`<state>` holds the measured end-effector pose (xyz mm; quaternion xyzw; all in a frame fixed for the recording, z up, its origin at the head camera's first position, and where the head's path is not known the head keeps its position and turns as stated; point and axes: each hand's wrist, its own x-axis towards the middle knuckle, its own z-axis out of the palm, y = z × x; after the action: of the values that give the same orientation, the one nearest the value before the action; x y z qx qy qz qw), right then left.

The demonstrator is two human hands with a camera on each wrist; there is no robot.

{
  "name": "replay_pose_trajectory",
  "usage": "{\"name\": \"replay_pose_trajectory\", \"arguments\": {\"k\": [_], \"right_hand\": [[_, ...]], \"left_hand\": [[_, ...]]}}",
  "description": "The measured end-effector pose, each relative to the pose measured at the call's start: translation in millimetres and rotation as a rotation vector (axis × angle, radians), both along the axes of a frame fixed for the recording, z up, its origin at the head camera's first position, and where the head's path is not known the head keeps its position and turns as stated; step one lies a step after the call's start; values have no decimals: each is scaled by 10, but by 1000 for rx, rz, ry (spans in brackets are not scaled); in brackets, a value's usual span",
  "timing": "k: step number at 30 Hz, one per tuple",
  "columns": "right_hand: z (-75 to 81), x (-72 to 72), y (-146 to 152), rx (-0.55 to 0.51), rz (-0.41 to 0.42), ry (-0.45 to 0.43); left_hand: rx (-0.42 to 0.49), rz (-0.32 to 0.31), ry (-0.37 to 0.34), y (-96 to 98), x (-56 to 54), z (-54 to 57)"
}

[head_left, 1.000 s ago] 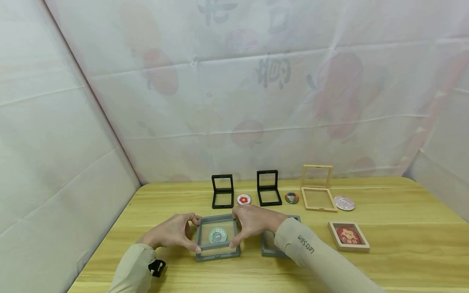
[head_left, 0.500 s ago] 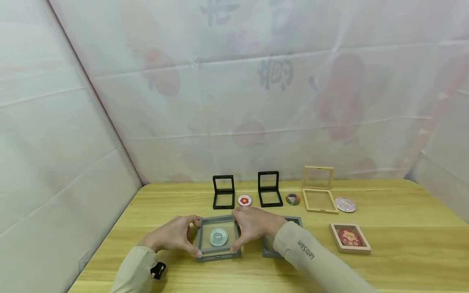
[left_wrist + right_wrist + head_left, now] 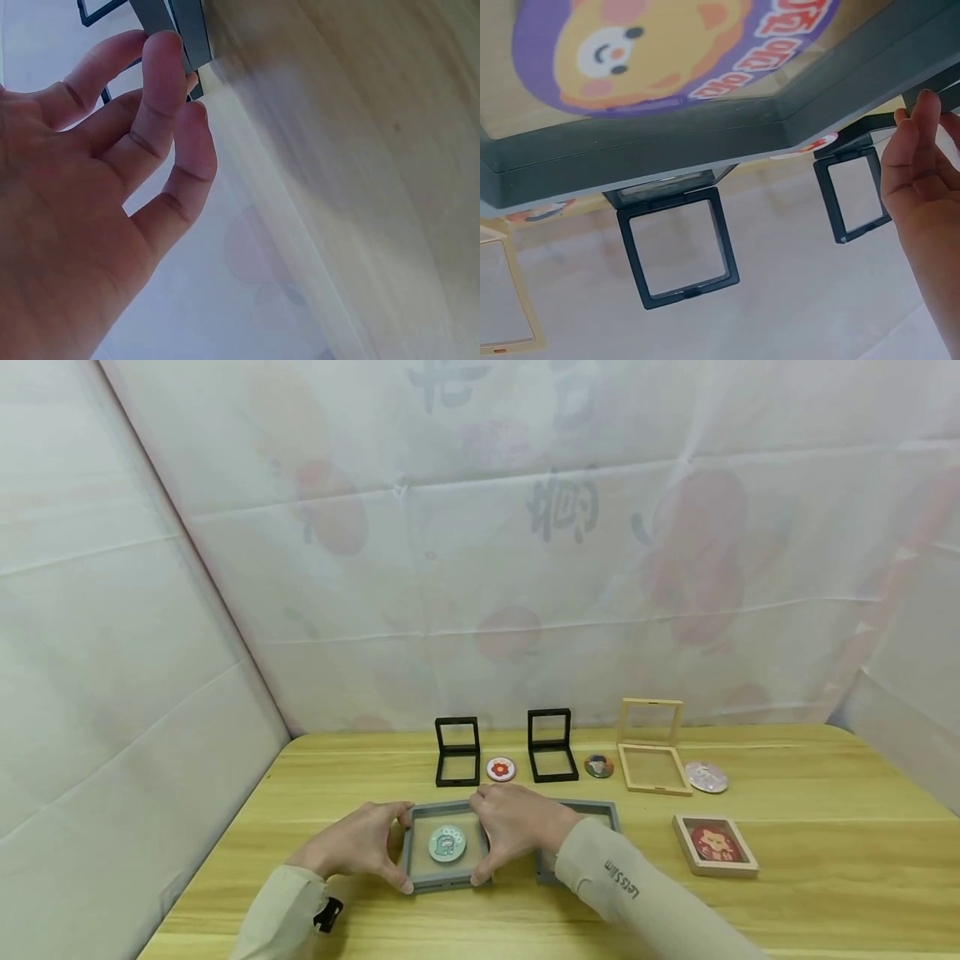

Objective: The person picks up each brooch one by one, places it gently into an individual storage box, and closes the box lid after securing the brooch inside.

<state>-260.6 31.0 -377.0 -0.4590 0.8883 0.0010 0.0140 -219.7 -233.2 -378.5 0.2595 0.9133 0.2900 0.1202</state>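
A square grey display frame (image 3: 442, 884) lies on the table with a round mint-green badge (image 3: 447, 843) behind its clear film. My left hand (image 3: 356, 843) grips the frame's left side, thumb at the near corner and fingers at the far one. On the opposite side my right hand (image 3: 517, 827) holds it the same way. The left wrist view shows fingertips against the frame's grey edge (image 3: 193, 34). Under my right forearm sits a second grey frame (image 3: 606, 812), partly hidden; in the right wrist view its bear badge (image 3: 660, 45) shows, purple-bordered.
Behind stand two open black frames (image 3: 457, 750) (image 3: 551, 747) and an open yellow frame (image 3: 655, 790). Beside them lie a red-flower badge (image 3: 501, 768), a dark badge (image 3: 598, 766) and a lilac badge (image 3: 707, 777). A beige frame (image 3: 722, 870) with a red badge lies right.
The grey frame's upper half has come down at the near side, closing the gap over its lower half. Both hands stay at its sides; the thumbs have lowered slightly.
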Motion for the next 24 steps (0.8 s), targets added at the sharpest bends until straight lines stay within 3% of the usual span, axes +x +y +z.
{"name": "replay_pose_trajectory", "arguments": {"k": [6, 16, 24], "right_hand": [[-14, 20, -19, 8, 9, 42], [-15, 56, -28, 5, -15, 16], [25, 83, -46, 2, -38, 3]], "left_hand": [[-9, -3, 8, 14, 10, 3], [-84, 18, 48, 77, 50, 9], [-85, 19, 14, 92, 36, 35]]}}
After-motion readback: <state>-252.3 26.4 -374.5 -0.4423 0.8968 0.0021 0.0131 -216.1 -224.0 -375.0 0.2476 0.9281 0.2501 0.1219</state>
